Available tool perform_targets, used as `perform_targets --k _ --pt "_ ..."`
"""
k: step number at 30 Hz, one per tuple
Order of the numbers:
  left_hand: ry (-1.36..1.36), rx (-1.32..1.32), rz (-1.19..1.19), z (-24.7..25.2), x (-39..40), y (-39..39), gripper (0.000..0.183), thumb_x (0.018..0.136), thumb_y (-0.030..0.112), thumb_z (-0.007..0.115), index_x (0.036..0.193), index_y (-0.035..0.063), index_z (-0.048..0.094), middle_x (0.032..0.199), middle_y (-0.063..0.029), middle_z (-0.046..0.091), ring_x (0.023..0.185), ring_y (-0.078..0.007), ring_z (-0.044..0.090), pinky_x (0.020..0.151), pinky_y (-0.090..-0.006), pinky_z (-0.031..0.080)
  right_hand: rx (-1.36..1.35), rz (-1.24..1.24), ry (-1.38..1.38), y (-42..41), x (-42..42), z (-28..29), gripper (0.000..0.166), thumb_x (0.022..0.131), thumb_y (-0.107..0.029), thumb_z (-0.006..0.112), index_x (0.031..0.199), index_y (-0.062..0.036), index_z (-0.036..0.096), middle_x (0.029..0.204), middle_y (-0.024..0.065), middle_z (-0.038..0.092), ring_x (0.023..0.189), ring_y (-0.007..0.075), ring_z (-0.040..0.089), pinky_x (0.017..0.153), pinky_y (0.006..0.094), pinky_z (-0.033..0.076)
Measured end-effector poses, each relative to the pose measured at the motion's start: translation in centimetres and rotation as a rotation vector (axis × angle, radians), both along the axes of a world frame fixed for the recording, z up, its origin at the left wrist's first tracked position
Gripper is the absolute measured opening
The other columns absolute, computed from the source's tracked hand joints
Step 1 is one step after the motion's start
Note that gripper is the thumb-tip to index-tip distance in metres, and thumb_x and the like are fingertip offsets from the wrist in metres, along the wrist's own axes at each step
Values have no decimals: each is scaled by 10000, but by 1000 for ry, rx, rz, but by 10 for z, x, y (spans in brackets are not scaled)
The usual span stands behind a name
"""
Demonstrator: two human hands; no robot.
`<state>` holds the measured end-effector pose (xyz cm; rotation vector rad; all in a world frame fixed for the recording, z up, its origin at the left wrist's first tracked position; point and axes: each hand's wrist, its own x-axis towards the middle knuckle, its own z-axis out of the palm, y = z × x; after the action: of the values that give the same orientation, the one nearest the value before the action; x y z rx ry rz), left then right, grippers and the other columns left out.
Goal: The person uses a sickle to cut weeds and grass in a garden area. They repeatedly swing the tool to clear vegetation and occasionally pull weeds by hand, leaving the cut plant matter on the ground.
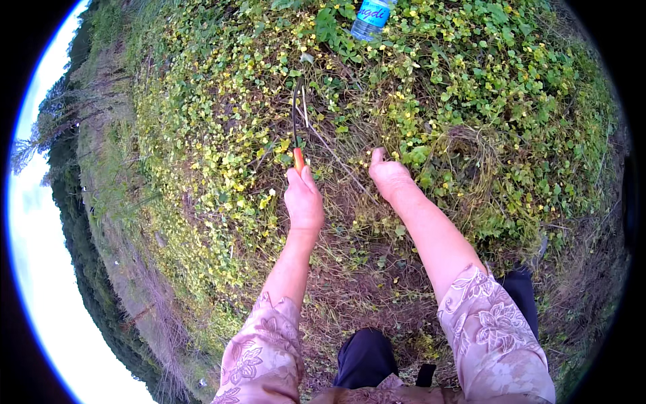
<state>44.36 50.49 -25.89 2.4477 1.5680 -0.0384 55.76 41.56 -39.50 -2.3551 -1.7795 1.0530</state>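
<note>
My left hand [305, 200] is closed around the orange handle of a sickle [295, 118], whose thin dark curved blade points away from me over low plants. To its right, my right hand [388, 172] is at the edge of the leafy ground cover [419, 121], with a thumb or finger raised; its other fingers are hidden, so whether it grips any stems cannot be told. A long thin dry stem [340, 161] lies on the ground between the two hands.
A clear plastic bottle with a blue label [372, 19] lies among the leaves at the top. Tangled dry stems [469, 151] form a heap to the right. My dark-trousered knee [366, 356] is at the bottom. Dry brush [161, 313] and a tree line stand at the left.
</note>
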Motion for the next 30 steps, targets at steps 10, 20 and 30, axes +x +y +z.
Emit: perform_targets --k 10,20,30 --pt "-119 -570 233 -38 -154 -197 270 973 268 385 1033 23 481 655 -102 554 549 -177 569 510 -341 467 38 -187 355 -15 40 10 458 817 52 394 1261 146 336 929 312 614 860 357 652 738 413 548" --pt "-367 -438 310 -23 -49 -62 318 992 359 328 820 95 373 543 18 365 368 -66 343 325 -228 369 -142 -88 244 0 41 20 512 837 -1 435 1311 125 288 1012 274 616 878 352 650 745 395 544" --pt "2 -863 218 27 -181 -302 250 977 282 392 1013 43 460 591 -35 494 482 -111 514 461 -287 454 -117 -62 125 -120 57 43 244 732 92 484 975 107 471 726 252 630 691 364 660 595 401 549"
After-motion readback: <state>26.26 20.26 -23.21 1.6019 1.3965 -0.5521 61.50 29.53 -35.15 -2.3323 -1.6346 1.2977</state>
